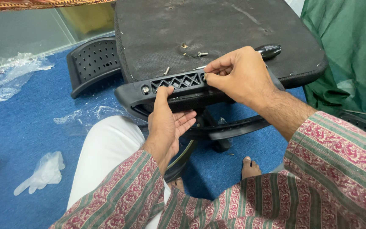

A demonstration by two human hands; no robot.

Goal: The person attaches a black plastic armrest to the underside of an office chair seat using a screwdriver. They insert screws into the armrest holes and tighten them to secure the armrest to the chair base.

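A blue carpeted floor (18,127) spreads under everything, its far edge meeting a pale wall. On it lies an upturned office-chair seat with a dark grey fabric underside (217,34), cut off at the top of the view. Against the seat's near edge sits a black plastic armrest bracket with a diamond-lattice window (176,82) — a bolt head shows at its left end, while its right end is hidden behind the right hand (238,74). Behind, to the left, a black perforated plastic back panel (92,61) lies partly under the seat.

The left hand (166,123) presses its thumb up against the bracket's lower edge, the other fingers loosely spread and holding nothing. The right hand pinches a small silver screw (199,68) between thumb and forefinger at the bracket's top edge (its tip is hard to make out). Two more loose silver screws (202,54) rest on the fabric nearby — one near the lattice, one higher up. A black-handled screwdriver (268,51) pokes out past the right hand, its shaft hidden. A crumpled clear plastic glove (43,171) lies well apart on the carpet.
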